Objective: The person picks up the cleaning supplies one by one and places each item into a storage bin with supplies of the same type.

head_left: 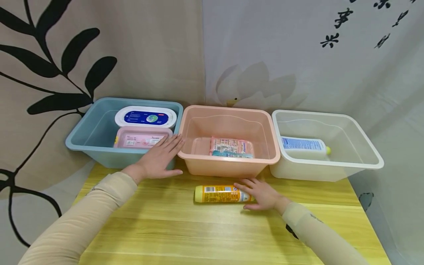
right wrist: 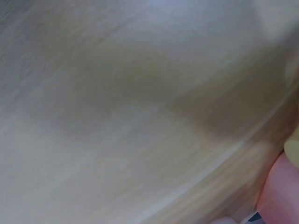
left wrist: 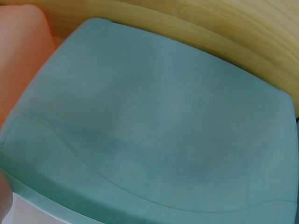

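Observation:
My left hand [head_left: 158, 159] lies with straight fingers at the front right corner of the blue bin [head_left: 99, 147], its fingertips reaching to the pink bin's rim. In that blue bin are a white wipes box [head_left: 145, 117] with a dark blue label and a pink box [head_left: 144, 138]. On the table, a yellow bottle [head_left: 218, 194] lies on its side in front of the pink bin [head_left: 228, 165]. Over the bottle's right end is my right hand [head_left: 263, 195], fingers extended and thumb apart. The right wrist view catches only one end of the bottle [right wrist: 293, 149].
Inside the pink bin lie a pink printed packet [head_left: 228, 144] and a teal one [head_left: 232, 154]. To the right, a white bin [head_left: 318, 171] holds a white bottle [head_left: 303, 147] with a blue label. All three bins stand side by side along the back of the wooden table [head_left: 198, 235], before curtains.

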### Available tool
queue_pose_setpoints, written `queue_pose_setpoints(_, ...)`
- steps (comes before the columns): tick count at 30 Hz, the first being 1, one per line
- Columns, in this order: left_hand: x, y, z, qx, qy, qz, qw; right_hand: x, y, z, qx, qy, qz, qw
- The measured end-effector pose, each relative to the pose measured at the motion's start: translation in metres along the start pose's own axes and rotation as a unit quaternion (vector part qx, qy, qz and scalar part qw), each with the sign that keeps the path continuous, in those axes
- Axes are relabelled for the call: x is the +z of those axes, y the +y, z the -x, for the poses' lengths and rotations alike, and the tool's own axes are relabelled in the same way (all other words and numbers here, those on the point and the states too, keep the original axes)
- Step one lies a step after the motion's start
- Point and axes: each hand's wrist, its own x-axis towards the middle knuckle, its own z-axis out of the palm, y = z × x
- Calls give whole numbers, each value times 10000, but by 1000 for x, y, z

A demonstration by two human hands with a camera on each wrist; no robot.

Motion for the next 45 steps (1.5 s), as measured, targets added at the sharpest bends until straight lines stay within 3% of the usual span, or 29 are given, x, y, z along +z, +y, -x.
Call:
queue_pose_setpoints(18, -3, 2, 0, 72, -20, -56, 10000, 13, 0, 2, 235, -71, -100, 9996)
queue_pose_setpoints(45, -2, 1, 0, 62, -57, -168, 9998, 15, -1, -2, 52, 402, -236, 9989)
